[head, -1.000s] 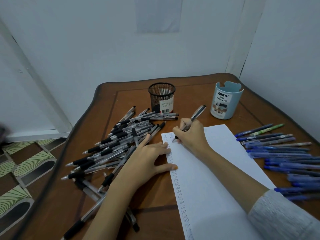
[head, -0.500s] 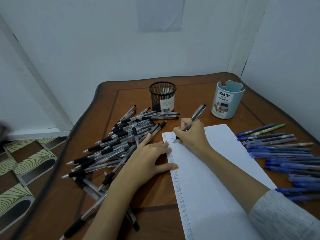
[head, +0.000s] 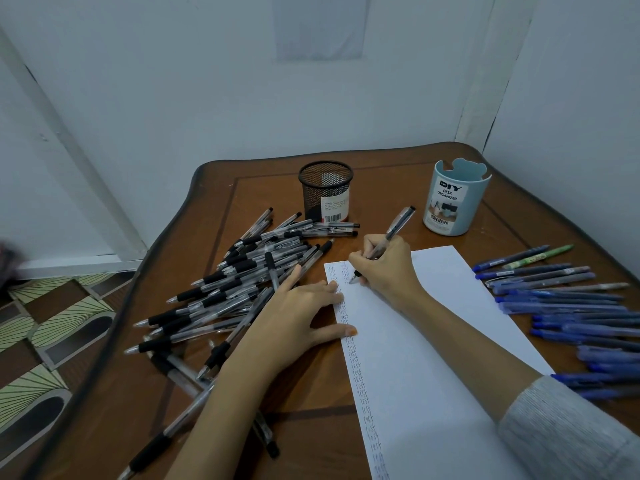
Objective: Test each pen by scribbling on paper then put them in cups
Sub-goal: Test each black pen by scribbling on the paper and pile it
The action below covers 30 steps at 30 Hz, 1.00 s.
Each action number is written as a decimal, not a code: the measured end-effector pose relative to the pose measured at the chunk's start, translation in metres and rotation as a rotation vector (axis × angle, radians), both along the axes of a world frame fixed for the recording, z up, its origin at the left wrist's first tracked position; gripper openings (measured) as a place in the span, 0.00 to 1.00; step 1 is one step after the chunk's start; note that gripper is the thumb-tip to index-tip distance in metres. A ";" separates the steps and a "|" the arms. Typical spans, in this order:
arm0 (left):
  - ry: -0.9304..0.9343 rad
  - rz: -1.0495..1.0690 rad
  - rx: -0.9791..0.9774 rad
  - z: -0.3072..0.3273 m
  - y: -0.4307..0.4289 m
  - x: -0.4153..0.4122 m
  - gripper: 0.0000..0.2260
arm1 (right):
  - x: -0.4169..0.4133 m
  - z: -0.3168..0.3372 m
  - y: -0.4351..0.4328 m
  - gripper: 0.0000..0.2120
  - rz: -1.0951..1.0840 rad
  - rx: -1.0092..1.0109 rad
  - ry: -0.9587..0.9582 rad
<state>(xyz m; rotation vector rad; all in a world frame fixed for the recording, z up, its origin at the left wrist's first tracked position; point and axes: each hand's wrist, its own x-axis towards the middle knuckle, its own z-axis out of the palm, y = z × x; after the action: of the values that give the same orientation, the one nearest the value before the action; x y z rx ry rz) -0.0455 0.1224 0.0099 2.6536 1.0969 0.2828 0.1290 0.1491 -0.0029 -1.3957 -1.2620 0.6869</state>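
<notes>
My right hand (head: 386,268) grips a black pen (head: 398,226) with its tip touching the top left of the white paper (head: 433,341), beside a column of small written words along the paper's left edge. My left hand (head: 298,317) lies flat, fingers spread, pressing that left edge down. A heap of black pens (head: 235,285) is spread to the left. Blue pens (head: 561,306) lie in a row on the right. A black mesh cup (head: 325,192) and a light blue cup (head: 455,199) stand at the back; I see no pens sticking out of either.
The brown wooden table (head: 381,174) sits in a corner between white walls. Its curved left edge drops to a patterned floor (head: 52,327). A green pen (head: 540,256) lies at the far end of the blue row.
My right hand and the pen tip have shifted slightly to the right and down on the paper while writing. My left hand has stayed in place.
</notes>
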 end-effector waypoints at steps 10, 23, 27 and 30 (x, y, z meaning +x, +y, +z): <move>-0.025 -0.001 -0.041 0.001 -0.004 -0.003 0.36 | 0.002 -0.003 0.003 0.18 -0.019 0.031 0.008; 0.110 0.055 -0.123 0.005 -0.014 0.006 0.34 | 0.013 0.007 0.003 0.15 0.032 -0.185 0.502; 0.160 0.079 -0.175 0.007 -0.019 0.009 0.36 | 0.021 0.009 0.003 0.16 0.101 -0.211 0.627; 0.168 0.097 -0.188 0.006 -0.021 0.011 0.35 | 0.025 0.010 0.001 0.15 0.156 -0.201 0.596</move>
<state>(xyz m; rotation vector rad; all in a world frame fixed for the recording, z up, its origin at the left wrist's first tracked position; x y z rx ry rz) -0.0348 0.1019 0.0160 2.4968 1.2395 -0.0261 0.1539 0.1503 0.0073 -1.1291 -0.8435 1.2573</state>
